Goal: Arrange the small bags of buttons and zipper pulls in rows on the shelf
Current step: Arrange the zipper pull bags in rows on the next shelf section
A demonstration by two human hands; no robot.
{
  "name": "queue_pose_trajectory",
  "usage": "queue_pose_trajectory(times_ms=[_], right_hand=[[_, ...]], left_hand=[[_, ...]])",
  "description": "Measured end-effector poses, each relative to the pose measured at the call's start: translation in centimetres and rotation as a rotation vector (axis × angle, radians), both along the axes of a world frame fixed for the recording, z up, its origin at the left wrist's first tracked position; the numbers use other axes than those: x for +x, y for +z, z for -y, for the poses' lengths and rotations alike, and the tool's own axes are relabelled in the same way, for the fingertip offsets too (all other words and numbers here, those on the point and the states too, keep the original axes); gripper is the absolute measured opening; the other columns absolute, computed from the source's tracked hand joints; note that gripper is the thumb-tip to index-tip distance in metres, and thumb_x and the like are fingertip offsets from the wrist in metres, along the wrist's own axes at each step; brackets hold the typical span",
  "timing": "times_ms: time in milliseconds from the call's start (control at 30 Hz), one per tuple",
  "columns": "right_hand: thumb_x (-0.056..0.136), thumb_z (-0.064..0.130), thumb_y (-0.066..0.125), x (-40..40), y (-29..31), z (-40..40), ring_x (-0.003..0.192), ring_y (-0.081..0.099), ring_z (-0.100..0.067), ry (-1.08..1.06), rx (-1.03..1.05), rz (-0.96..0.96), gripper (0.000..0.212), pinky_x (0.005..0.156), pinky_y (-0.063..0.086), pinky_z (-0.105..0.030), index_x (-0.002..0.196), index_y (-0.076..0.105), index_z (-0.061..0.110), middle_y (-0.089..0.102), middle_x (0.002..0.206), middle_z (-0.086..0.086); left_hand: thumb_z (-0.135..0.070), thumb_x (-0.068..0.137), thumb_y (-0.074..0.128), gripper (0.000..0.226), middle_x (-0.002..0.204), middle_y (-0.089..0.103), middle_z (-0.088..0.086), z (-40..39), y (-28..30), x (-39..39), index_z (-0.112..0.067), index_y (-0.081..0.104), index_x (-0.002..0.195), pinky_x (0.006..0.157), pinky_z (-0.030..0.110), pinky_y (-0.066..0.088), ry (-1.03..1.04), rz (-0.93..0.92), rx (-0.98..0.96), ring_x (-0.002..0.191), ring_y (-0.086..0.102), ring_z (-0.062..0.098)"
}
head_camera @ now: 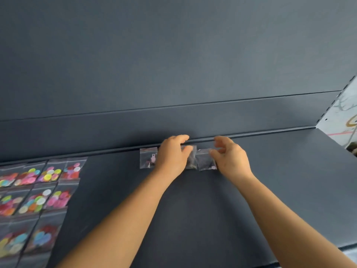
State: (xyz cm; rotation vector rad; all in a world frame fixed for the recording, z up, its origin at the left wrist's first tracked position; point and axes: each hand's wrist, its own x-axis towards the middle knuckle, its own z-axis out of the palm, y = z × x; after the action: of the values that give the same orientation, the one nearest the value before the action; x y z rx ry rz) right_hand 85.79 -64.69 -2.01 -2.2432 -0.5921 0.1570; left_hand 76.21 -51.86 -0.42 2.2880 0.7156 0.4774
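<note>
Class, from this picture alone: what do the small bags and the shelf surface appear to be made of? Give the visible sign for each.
Small bags: likely thin clear plastic film, glossy; the contents show through and the tops carry a zip-type strip. Button bags at left look the same, with light glints. Shelf: smooth, matte dark blue-grey, probably painted sheet metal; a folded back edge and slotted upright suggest it, though laminate is possible.

Dark back panel [173,55] (matte) behind — pale patterned wall [342,117] at right.
</note>
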Motion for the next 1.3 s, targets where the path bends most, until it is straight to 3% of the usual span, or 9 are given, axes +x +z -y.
queue_pose_trajectory(times_ms=[67, 133, 267, 400, 533, 833, 1300], right_hand=[[0.086, 0.019, 0.061, 0.1, -0.2, 0.4, 0.106, 0.056, -0.025, 0.084, -0.072, 0.122, 0.037, 0.085, 0.043, -0.032, 0.123, 0.058, 0.02, 0.062, 0.115, -0.001], [0.086, 0.017, 0.06, -0.1, -0.4, 0.8, 0.103, 0.055, -0.028, 0.182, -0.124, 0.201, 0.027, 0.083, 0.044, -0.033, 0.113, 0.066, 0.02, 0.062, 0.111, -0.006], [0.083, 0.011, 0.059, -0.9, -0.8, 1.1, 0.09, 0.054, -0.024, 0.37, -0.201, 0.283, 0.014, 0.074, 0.03, -0.021, 0.087, 0.071, 0.016, 0.063, 0.094, -0.004], [0.087, 0.014, 0.056, -0.7, -1.0, 0.4, 0.092, 0.048, -0.022, 0.353, -0.227, 0.3, 0.015, 0.071, 0.025, -0.02, 0.089, 0.07, 0.016, 0.06, 0.099, -0.001], [0.088, 0.013, 0.054, 0.0, -1.0, -0.3, 0.097, 0.049, -0.021, 0.361, -0.217, 0.296, 0.018, 0.078, 0.027, -0.017, 0.092, 0.071, 0.017, 0.061, 0.103, -0.001], [0.089, 0.014, 0.053, 0.6, -1.1, -1.3, 0.102, 0.048, -0.024, 0.372, -0.218, 0.274, 0.019, 0.081, 0.037, -0.025, 0.094, 0.07, 0.02, 0.06, 0.105, 0.0], [0.088, 0.018, 0.056, 0.9, -0.8, -1.1, 0.105, 0.046, -0.024, 0.403, -0.22, 0.264, 0.015, 0.079, 0.038, -0.026, 0.094, 0.07, 0.021, 0.059, 0.105, 0.0]], left_hand=[[-0.018, 0.092, 0.054, 0.036, 0.128, 0.057, 0.002, 0.4, -0.2, -0.8, -0.015, 0.056, 0.128, 0.099, 0.031, 0.036, -0.038, -0.044, 0.153, 0.117, 0.047, 0.021], [-0.016, 0.094, 0.049, 0.034, 0.131, 0.054, -0.001, 1.3, -0.9, -2.1, -0.015, 0.056, 0.128, 0.099, 0.028, 0.03, -0.149, -0.102, 0.301, 0.12, 0.041, 0.02], [-0.008, 0.095, 0.046, 0.042, 0.14, 0.042, -0.002, 2.5, -2.7, -3.2, -0.014, 0.046, 0.136, 0.104, 0.031, 0.032, -0.267, -0.256, 0.47, 0.127, 0.035, 0.019], [-0.003, 0.092, 0.049, 0.048, 0.143, 0.038, -0.001, 2.4, -3.1, -2.5, -0.013, 0.04, 0.139, 0.106, 0.031, 0.03, -0.243, -0.277, 0.504, 0.131, 0.033, 0.019], [-0.003, 0.092, 0.048, 0.047, 0.14, 0.041, 0.002, 2.2, -3.0, -1.8, -0.011, 0.042, 0.137, 0.105, 0.033, 0.03, -0.21, -0.269, 0.523, 0.128, 0.036, 0.021], [-0.003, 0.092, 0.049, 0.047, 0.138, 0.042, 0.0, 1.7, -3.2, -1.7, -0.012, 0.043, 0.137, 0.102, 0.032, 0.036, -0.186, -0.242, 0.474, 0.127, 0.037, 0.021], [-0.011, 0.095, 0.047, 0.034, 0.132, 0.045, 0.002, 2.3, -2.4, -1.5, -0.009, 0.051, 0.129, 0.099, 0.038, 0.041, -0.169, -0.262, 0.417, 0.121, 0.043, 0.022]])
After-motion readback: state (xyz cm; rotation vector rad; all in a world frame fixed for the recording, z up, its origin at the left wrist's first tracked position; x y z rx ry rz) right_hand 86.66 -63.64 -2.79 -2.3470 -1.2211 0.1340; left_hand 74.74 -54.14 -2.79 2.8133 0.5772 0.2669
